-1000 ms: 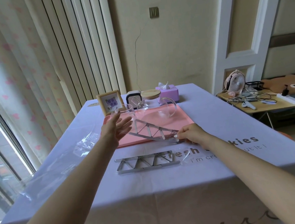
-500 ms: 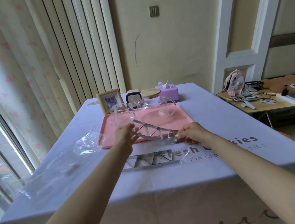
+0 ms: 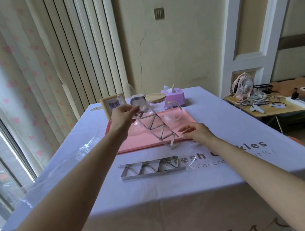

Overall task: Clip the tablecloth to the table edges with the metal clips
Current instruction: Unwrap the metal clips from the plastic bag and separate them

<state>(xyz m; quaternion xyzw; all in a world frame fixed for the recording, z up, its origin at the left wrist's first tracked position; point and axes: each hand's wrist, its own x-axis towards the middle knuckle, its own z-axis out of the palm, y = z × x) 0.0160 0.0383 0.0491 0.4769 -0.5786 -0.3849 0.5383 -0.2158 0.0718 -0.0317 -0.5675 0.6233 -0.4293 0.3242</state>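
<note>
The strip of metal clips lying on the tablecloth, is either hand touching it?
No, the strip of clips lies alone; left hand and right hand are up by the pink tray.

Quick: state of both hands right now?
Left hand: pinches the top end of the clear-wrapped strip of triangular metal clips above the pink tray.
Right hand: open, fingers relaxed beside the strip's lower end, holding nothing.

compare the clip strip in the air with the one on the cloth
The lifted strip hangs tilted over the pink tray, its far end pinched by the left hand; the flat strip lies untouched on the tablecloth. The lifted strip runs diagonally, the flat strip side to side. Both are rows of triangular clips.
</note>
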